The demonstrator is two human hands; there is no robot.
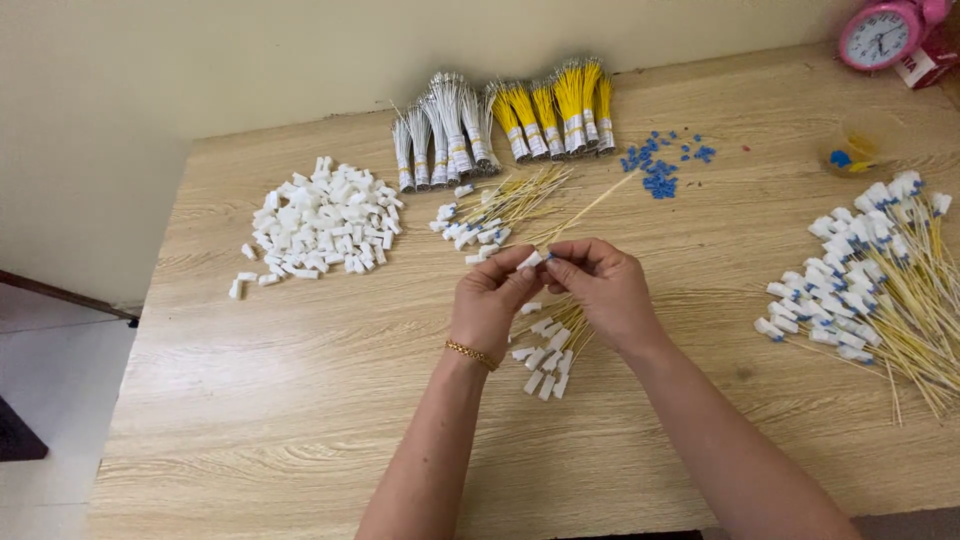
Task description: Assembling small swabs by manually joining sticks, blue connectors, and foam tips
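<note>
Two forearms reach up over the wooden table (300,440), a gold bracelet (471,352) on the left wrist. The left hand (492,300) and right hand (600,285) meet, fingertips pinching a small white connector (531,260) with a yellow wire. Beneath them lie finished wired connectors (545,365). A loose white connector pile (320,225) sits well left; bundled wires (510,120) lie beyond.

Five white wire bundles (440,135); five yellow wire bundles (556,112); one heap of white connectors (320,220); one scatter of blue pieces (660,165); one pink clock (880,35); two hands (550,290); one gold bracelet (470,352).
</note>
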